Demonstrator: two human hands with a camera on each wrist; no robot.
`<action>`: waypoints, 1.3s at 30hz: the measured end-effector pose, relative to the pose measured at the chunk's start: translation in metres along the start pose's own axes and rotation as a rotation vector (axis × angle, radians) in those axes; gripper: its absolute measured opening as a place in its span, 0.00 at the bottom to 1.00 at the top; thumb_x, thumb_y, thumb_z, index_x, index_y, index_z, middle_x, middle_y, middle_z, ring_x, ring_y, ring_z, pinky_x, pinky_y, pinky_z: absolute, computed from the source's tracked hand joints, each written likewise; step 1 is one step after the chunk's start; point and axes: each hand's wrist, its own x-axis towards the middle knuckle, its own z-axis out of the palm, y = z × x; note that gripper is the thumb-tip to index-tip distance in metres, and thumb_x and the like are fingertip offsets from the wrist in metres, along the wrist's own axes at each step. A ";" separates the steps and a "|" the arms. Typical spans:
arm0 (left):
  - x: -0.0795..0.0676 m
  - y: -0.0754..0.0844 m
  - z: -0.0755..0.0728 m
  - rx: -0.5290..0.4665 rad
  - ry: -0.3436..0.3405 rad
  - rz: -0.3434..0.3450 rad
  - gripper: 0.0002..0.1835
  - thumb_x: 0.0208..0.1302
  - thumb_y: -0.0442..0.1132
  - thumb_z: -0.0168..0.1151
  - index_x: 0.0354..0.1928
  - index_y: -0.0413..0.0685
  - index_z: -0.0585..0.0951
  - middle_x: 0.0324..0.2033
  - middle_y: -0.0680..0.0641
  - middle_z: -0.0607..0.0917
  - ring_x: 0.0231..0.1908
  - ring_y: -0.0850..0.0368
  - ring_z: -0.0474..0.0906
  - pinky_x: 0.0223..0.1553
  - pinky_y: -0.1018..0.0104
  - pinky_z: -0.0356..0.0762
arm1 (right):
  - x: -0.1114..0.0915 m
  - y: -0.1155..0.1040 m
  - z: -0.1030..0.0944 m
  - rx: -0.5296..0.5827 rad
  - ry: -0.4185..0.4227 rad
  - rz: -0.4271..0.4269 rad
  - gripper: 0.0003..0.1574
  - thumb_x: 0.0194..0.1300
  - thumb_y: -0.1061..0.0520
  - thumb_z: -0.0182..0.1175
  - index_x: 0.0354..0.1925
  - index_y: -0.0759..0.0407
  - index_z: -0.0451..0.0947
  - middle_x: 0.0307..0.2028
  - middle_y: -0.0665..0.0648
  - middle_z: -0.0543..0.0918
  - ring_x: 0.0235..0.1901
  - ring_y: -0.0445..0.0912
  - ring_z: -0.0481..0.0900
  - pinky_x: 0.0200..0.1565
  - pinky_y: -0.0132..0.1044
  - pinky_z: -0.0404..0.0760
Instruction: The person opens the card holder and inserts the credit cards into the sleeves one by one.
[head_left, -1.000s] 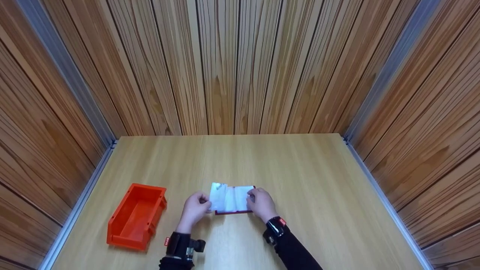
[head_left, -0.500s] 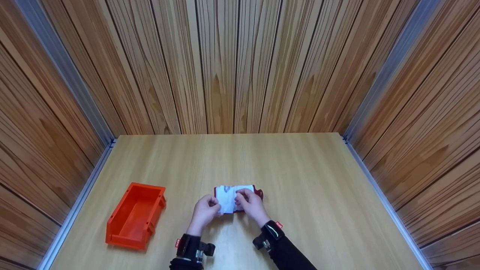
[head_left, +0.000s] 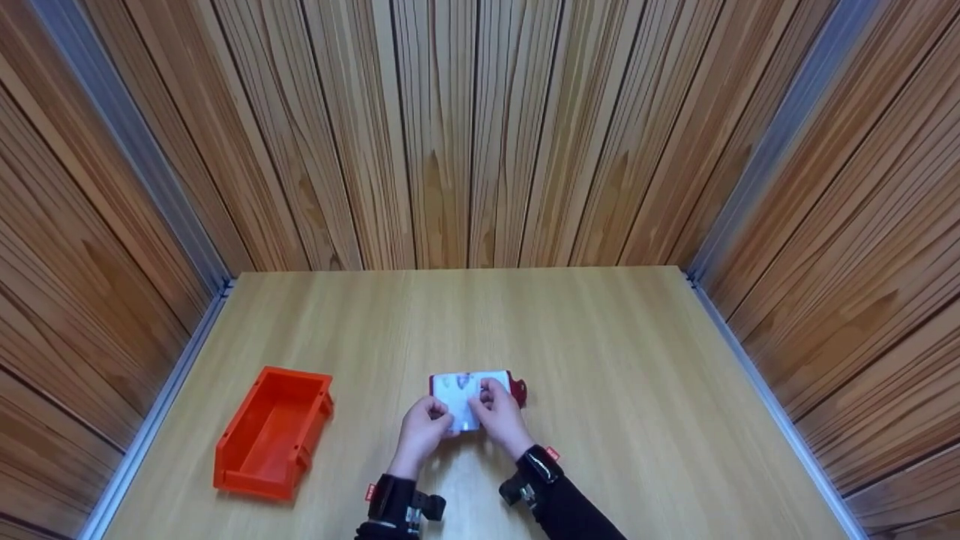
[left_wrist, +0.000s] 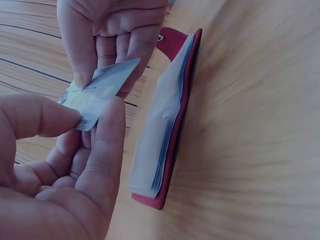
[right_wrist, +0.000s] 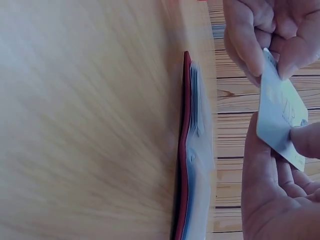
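Observation:
A red card holder lies open on the table, its clear plastic sleeves spread and a snap strap at one end. Above it is a pale bank card, tilted and apart from the sleeves in both wrist views. My left hand pinches one end of this card between thumb and fingers. The opposite end is pinched by my right hand. Fingertips cover parts of the card; its print is too blurred to read fully.
An orange open-front bin stands on the wooden table to the left of my hands. Wood-plank walls close off the back and both sides, with metal strips along the side edges.
Both hands have come closer together over the card holder. The sleeve leaf has been turned, and the strap at its right end has come into sight. A card now shows between my hands.

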 end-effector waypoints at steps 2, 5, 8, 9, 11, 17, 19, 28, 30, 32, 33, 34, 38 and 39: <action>0.000 -0.001 0.001 -0.005 0.002 -0.003 0.06 0.59 0.24 0.57 0.33 0.40 0.72 0.34 0.43 0.77 0.36 0.52 0.78 0.36 0.63 0.82 | 0.000 0.001 0.001 0.001 0.009 -0.014 0.16 0.66 0.63 0.61 0.51 0.69 0.72 0.35 0.56 0.79 0.37 0.47 0.77 0.40 0.38 0.78; 0.000 -0.001 0.000 0.008 -0.002 0.007 0.05 0.59 0.25 0.57 0.33 0.40 0.73 0.33 0.43 0.77 0.35 0.52 0.78 0.35 0.62 0.82 | 0.000 0.002 0.001 0.009 0.017 -0.038 0.16 0.66 0.64 0.61 0.49 0.70 0.73 0.34 0.56 0.79 0.35 0.46 0.77 0.39 0.36 0.77; 0.000 -0.001 -0.001 0.024 -0.007 0.018 0.04 0.59 0.25 0.58 0.34 0.38 0.73 0.32 0.44 0.78 0.34 0.53 0.78 0.35 0.62 0.82 | 0.002 0.002 0.001 0.000 0.024 -0.067 0.14 0.65 0.65 0.62 0.47 0.71 0.73 0.33 0.56 0.79 0.34 0.46 0.76 0.39 0.36 0.77; 0.000 -0.002 -0.001 0.031 -0.009 0.021 0.04 0.59 0.25 0.58 0.35 0.37 0.74 0.32 0.44 0.78 0.33 0.53 0.79 0.35 0.62 0.82 | 0.002 0.002 0.000 -0.001 0.026 -0.067 0.14 0.65 0.65 0.62 0.47 0.71 0.73 0.33 0.56 0.79 0.34 0.46 0.76 0.39 0.36 0.77; 0.001 -0.002 -0.001 0.034 -0.013 0.019 0.04 0.59 0.26 0.58 0.36 0.35 0.75 0.31 0.44 0.78 0.31 0.54 0.79 0.34 0.62 0.82 | 0.004 0.003 0.000 -0.010 0.028 -0.068 0.14 0.65 0.65 0.62 0.47 0.71 0.73 0.33 0.56 0.79 0.35 0.46 0.77 0.40 0.36 0.77; 0.006 -0.002 -0.002 0.077 0.009 0.029 0.06 0.61 0.28 0.60 0.39 0.33 0.77 0.31 0.44 0.80 0.28 0.55 0.80 0.33 0.61 0.83 | 0.010 0.002 -0.003 -0.020 0.043 -0.054 0.15 0.63 0.66 0.63 0.47 0.72 0.74 0.33 0.57 0.80 0.34 0.47 0.78 0.39 0.38 0.78; 0.007 -0.002 -0.003 0.111 0.032 0.032 0.07 0.62 0.29 0.60 0.41 0.33 0.78 0.31 0.44 0.80 0.28 0.55 0.80 0.33 0.62 0.82 | 0.012 0.002 -0.004 -0.033 0.053 -0.040 0.15 0.63 0.66 0.63 0.47 0.72 0.74 0.33 0.57 0.80 0.34 0.47 0.78 0.39 0.38 0.78; 0.016 -0.003 -0.008 0.300 0.172 0.059 0.12 0.60 0.31 0.61 0.46 0.33 0.80 0.33 0.46 0.82 0.36 0.52 0.78 0.38 0.59 0.78 | 0.025 0.009 -0.012 -0.099 0.079 0.022 0.17 0.64 0.65 0.62 0.49 0.73 0.74 0.32 0.56 0.79 0.33 0.47 0.77 0.38 0.40 0.78; 0.018 -0.004 -0.008 0.318 0.183 0.034 0.13 0.61 0.32 0.62 0.47 0.34 0.80 0.35 0.45 0.82 0.38 0.51 0.78 0.39 0.58 0.78 | 0.027 0.011 -0.013 -0.126 0.085 0.035 0.17 0.64 0.65 0.62 0.49 0.73 0.74 0.32 0.56 0.79 0.33 0.47 0.76 0.38 0.40 0.77; 0.020 -0.005 -0.008 0.342 0.197 0.028 0.14 0.61 0.32 0.62 0.47 0.33 0.80 0.35 0.45 0.82 0.39 0.50 0.79 0.41 0.56 0.78 | 0.028 0.013 -0.014 -0.145 0.096 0.042 0.16 0.64 0.65 0.62 0.49 0.73 0.75 0.31 0.55 0.78 0.32 0.46 0.75 0.38 0.40 0.77; 0.021 -0.006 -0.008 0.357 0.207 0.036 0.14 0.60 0.32 0.63 0.46 0.32 0.80 0.35 0.44 0.82 0.39 0.49 0.79 0.41 0.55 0.78 | 0.029 0.013 -0.014 -0.149 0.101 0.044 0.16 0.63 0.66 0.62 0.48 0.73 0.75 0.31 0.54 0.77 0.32 0.46 0.75 0.38 0.40 0.77; 0.022 -0.007 -0.008 0.371 0.216 0.045 0.13 0.60 0.32 0.64 0.46 0.31 0.80 0.35 0.43 0.82 0.39 0.48 0.79 0.42 0.55 0.78 | 0.029 0.014 -0.015 -0.152 0.107 0.043 0.16 0.63 0.66 0.62 0.48 0.73 0.75 0.30 0.54 0.76 0.32 0.46 0.74 0.38 0.41 0.76; 0.024 -0.010 -0.008 0.410 0.231 0.048 0.14 0.59 0.32 0.66 0.44 0.29 0.80 0.34 0.42 0.83 0.39 0.47 0.80 0.43 0.54 0.78 | 0.031 0.015 -0.016 -0.163 0.122 0.029 0.15 0.61 0.67 0.63 0.46 0.73 0.75 0.29 0.54 0.75 0.31 0.46 0.73 0.37 0.41 0.76; 0.025 -0.010 -0.008 0.411 0.228 0.039 0.14 0.59 0.32 0.66 0.44 0.29 0.80 0.34 0.42 0.83 0.39 0.47 0.80 0.42 0.54 0.79 | 0.031 0.015 -0.016 -0.169 0.122 0.031 0.15 0.61 0.66 0.63 0.46 0.73 0.75 0.29 0.53 0.75 0.31 0.46 0.73 0.37 0.41 0.76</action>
